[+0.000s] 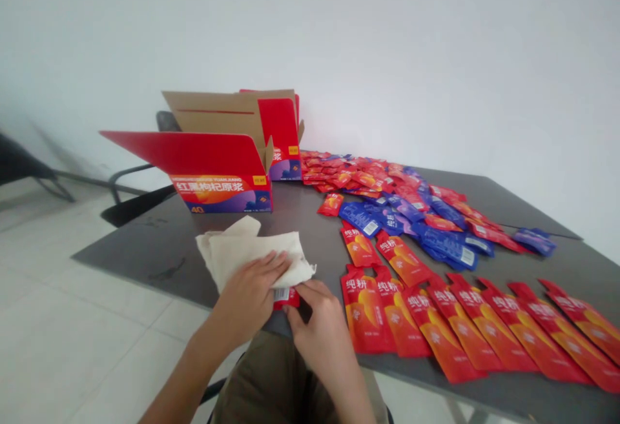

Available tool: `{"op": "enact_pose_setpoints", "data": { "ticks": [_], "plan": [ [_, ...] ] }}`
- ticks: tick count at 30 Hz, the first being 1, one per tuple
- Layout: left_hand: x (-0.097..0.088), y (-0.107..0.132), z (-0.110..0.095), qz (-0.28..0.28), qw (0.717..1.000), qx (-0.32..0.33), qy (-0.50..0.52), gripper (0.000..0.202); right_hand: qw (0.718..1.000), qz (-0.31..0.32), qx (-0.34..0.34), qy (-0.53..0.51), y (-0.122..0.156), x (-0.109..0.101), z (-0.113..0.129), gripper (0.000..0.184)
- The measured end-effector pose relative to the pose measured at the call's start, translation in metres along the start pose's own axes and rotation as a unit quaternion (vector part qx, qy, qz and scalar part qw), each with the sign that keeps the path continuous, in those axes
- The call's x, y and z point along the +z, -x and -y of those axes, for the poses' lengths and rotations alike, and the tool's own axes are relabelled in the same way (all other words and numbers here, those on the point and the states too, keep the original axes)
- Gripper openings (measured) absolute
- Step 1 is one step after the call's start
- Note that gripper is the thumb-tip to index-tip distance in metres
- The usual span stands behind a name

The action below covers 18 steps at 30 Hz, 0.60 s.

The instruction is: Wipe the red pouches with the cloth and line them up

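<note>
My left hand (256,285) lies with its fingers stretched out over a cream cloth (261,253), pressing it onto a red pouch (283,297) near the table's front edge. Only the pouch's end with a barcode shows; the cloth and hand cover the rest. My right hand (317,317) pinches the pouch's right end between thumb and fingers. Just right of it, several red-orange pouches (365,311) lie in an overlapping row, printed side up.
A heap of red pouches (358,175) and blue pouches (448,243) spreads across the dark table (310,217). Open cardboard boxes (223,193) stand at the back left. Behind them are a black chair (138,201) and a white wall (387,43).
</note>
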<state>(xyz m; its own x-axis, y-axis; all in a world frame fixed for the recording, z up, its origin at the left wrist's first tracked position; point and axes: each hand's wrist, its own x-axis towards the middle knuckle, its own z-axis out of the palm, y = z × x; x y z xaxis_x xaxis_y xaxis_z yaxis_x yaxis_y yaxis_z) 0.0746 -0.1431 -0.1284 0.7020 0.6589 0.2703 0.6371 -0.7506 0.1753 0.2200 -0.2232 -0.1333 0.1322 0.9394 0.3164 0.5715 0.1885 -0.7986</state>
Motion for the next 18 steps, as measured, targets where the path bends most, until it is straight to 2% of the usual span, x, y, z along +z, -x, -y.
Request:
{"op": "enact_pose_setpoints", "data": {
  "ticks": [2, 4, 9, 11, 18],
  "plan": [
    [0.0, 0.019, -0.005, -0.019, 1.0, 0.006, -0.001, 0.062, 1.0, 0.0, -0.001, 0.0, 0.0, 0.0, 0.0, 0.031],
    [0.0, 0.024, -0.009, -0.025, 1.0, 0.006, 0.001, 0.06, 1.0, 0.0, -0.001, 0.003, 0.0, 0.0, 0.001, 0.031],
    [-0.002, -0.018, 0.001, 0.014, 1.0, -0.028, -0.002, 0.061, 1.0, 0.003, -0.005, 0.007, -0.001, -0.001, -0.001, 0.035],
    [-0.002, -0.025, 0.005, 0.021, 0.999, -0.027, -0.007, 0.06, 1.0, -0.003, -0.01, 0.004, -0.001, -0.001, -0.001, 0.04],
    [-0.001, 0.024, -0.007, -0.019, 1.0, 0.01, 0.012, 0.061, 1.0, 0.001, -0.007, -0.003, -0.001, -0.001, 0.001, 0.033]
  ]
}}
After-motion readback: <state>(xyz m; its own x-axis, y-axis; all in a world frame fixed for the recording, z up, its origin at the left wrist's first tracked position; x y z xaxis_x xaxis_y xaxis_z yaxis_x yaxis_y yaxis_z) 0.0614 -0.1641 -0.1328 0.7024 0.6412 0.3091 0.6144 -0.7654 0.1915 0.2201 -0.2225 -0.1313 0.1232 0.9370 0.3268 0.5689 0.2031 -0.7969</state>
